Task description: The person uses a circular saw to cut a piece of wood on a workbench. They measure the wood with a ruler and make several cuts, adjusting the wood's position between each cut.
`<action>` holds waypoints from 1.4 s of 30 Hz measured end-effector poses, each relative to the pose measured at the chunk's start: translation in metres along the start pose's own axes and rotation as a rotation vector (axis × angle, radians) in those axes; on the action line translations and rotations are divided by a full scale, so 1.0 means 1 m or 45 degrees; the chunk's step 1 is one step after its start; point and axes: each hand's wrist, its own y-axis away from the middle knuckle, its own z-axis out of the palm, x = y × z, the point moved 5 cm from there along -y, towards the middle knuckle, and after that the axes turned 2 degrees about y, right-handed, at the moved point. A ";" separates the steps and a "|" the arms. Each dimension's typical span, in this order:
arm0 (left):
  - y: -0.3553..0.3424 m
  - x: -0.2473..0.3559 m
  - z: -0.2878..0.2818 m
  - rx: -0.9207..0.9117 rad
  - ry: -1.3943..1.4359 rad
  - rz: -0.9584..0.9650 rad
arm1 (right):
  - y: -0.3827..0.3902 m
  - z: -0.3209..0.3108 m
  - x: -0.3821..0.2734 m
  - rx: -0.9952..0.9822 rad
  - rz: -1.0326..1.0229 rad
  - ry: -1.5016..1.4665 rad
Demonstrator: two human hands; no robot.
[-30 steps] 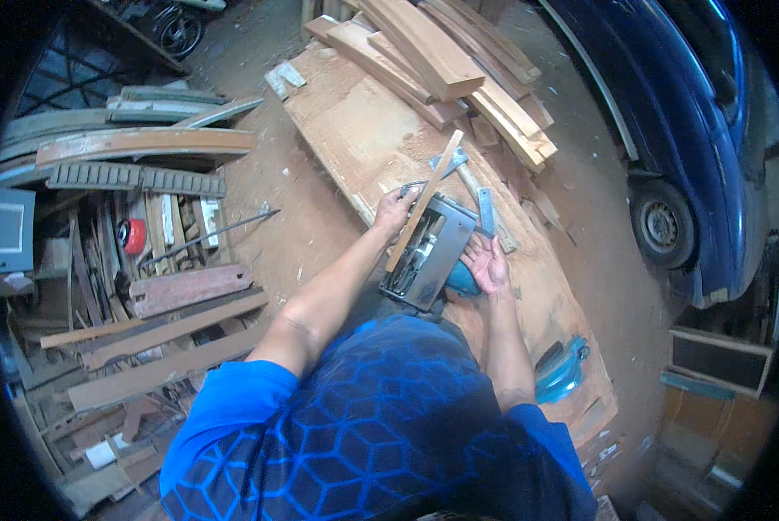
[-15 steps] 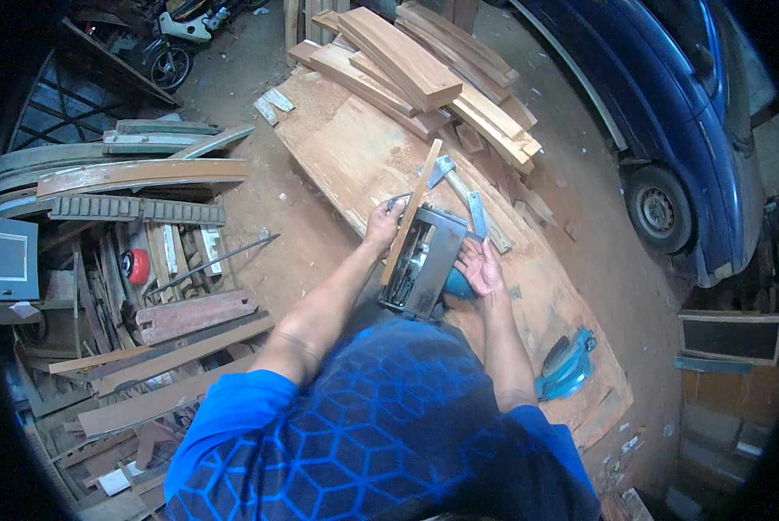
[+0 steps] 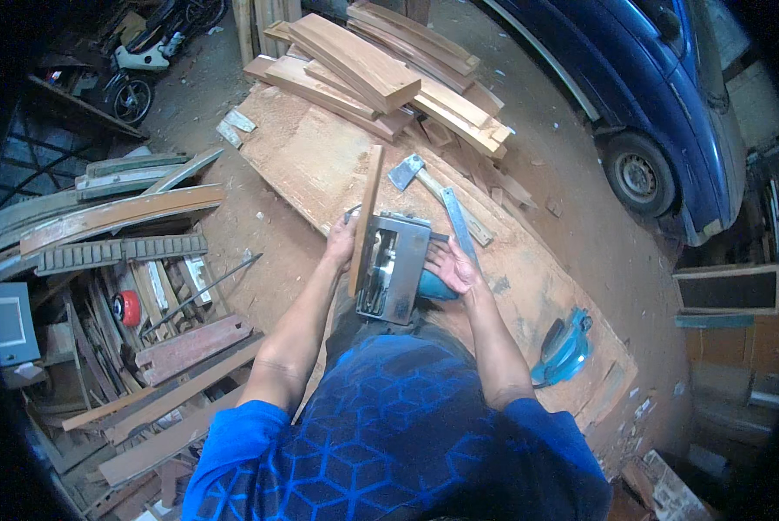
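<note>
Metal-side-up at mid-frame, supports a power tool (image 3: 412, 276), clasping a wooden strip (image 3: 368, 217) with the left hand (image 3: 341, 240) and spreading the right hand (image 3: 457, 267) loosely alongside, apparently checking fit, likely needing a steady hold next.

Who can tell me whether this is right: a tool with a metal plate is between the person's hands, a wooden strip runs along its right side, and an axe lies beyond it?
Not quite: the wooden strip runs along the left side of the tool, by the left hand, as the head view shows.
</note>
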 end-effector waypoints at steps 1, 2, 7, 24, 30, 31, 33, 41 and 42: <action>0.003 0.001 -0.002 -0.028 0.048 -0.014 | -0.002 0.000 0.003 -0.001 0.019 -0.014; 0.004 0.000 -0.007 0.015 0.077 -0.089 | -0.003 -0.001 0.009 0.036 0.066 -0.077; 0.011 0.012 -0.032 0.021 0.078 -0.181 | -0.013 0.032 0.025 -0.023 0.090 -0.039; -0.006 0.008 -0.043 0.029 0.083 -0.160 | -0.059 0.033 -0.016 -0.085 0.776 0.314; -0.011 0.011 -0.043 -0.059 0.181 -0.228 | -0.084 0.013 -0.020 -0.141 0.916 0.525; -0.014 0.005 -0.050 -0.046 0.219 -0.262 | -0.086 0.010 -0.014 -0.193 0.908 0.461; -0.017 -0.006 -0.064 -0.021 0.290 -0.331 | -0.087 0.006 -0.004 -0.188 0.838 0.422; -0.015 -0.003 -0.057 0.047 0.300 -0.555 | -0.084 0.037 0.002 0.109 0.607 0.164; -0.016 -0.004 -0.057 0.026 0.326 -0.537 | -0.083 0.038 -0.001 0.150 0.588 0.140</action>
